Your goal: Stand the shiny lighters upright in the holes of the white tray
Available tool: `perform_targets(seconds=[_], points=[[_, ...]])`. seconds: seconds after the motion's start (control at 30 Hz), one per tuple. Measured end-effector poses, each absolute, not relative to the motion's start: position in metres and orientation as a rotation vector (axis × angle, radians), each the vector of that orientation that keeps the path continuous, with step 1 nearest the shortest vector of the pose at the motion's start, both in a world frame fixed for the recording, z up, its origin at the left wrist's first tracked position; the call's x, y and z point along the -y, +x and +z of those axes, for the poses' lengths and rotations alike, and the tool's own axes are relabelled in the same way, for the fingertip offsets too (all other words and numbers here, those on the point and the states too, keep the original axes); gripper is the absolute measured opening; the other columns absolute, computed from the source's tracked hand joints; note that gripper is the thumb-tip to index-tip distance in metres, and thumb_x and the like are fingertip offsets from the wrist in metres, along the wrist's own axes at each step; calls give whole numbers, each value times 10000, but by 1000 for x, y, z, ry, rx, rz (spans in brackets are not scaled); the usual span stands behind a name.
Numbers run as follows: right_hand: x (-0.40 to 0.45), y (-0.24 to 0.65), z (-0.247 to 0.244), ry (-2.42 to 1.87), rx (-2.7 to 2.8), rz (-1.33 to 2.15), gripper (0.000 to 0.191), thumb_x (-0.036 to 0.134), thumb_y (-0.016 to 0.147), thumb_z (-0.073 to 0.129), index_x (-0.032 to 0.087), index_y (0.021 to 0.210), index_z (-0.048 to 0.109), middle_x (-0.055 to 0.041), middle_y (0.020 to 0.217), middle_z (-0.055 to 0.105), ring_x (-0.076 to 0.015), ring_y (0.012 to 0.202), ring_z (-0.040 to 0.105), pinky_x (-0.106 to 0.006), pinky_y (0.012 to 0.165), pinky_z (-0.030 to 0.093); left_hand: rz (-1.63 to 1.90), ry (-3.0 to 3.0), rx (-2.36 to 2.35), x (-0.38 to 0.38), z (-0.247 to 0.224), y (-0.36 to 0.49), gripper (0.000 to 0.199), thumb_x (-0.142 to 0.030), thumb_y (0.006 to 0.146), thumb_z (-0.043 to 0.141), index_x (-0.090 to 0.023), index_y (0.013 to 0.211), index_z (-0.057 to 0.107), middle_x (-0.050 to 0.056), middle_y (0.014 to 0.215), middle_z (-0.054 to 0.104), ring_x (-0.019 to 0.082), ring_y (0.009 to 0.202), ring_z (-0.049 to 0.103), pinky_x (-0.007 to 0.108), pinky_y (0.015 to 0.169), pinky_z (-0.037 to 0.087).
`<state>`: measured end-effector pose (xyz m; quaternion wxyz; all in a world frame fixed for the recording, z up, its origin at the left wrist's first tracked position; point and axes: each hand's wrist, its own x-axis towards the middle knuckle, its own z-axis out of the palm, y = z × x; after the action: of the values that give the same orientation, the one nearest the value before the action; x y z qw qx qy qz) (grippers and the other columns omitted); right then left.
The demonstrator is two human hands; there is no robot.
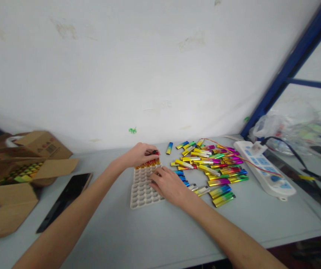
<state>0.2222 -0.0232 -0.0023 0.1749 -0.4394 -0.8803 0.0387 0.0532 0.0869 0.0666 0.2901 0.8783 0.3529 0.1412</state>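
A white tray (142,192) with rows of oval holes lies on the table before me. Red-and-gold lighters (149,163) stand upright in its far row. My left hand (143,154) is closed at that row, pinching a lighter (155,152) with a dark end and red body, partly hidden by the fingers. My right hand (168,185) rests over the tray's right side, fingers bent and apart, with nothing visible in them. Its palm side is hidden. Blue lighters (180,175) lie just beyond it, and a loose pile of shiny multicoloured lighters (205,161) spreads to the right.
A white power strip (264,168) with plugs and cables lies at the right, crossed by a thin red wire. A dark phone (65,201) lies at left, beside an open cardboard box (55,168) containing more lighters. A wall (149,74) rises behind the table.
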Motion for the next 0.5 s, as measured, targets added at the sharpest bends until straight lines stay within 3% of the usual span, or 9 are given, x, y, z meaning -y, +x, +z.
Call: perform_targets(seconds=[0.2,0.4,0.5], points=[[22,222,-4,-1236,2498,112,204,338,1027,628,185,1135,709,-100,1127,697,-254,1098,619,-378,965,530,286,2485,-975,-89,66,60,303,-449,901,622,-192,907,782,38,787,787,179,688,684,230,632,454],[20,222,-4,-1242,2514,130,230,366,1026,626,182,1135,709,-99,1133,695,-259,1119,623,-389,988,522,222,2517,-980,-94,63,62,283,-449,874,645,-206,856,790,40,791,796,188,689,697,239,641,464],[19,225,-2,-1189,2509,138,227,364,1036,614,181,1126,713,-92,1133,703,-245,1125,631,-364,994,511,270,2510,-1056,-85,68,58,372,-509,860,660,-212,1042,791,66,875,817,233,779,740,275,708,524]])
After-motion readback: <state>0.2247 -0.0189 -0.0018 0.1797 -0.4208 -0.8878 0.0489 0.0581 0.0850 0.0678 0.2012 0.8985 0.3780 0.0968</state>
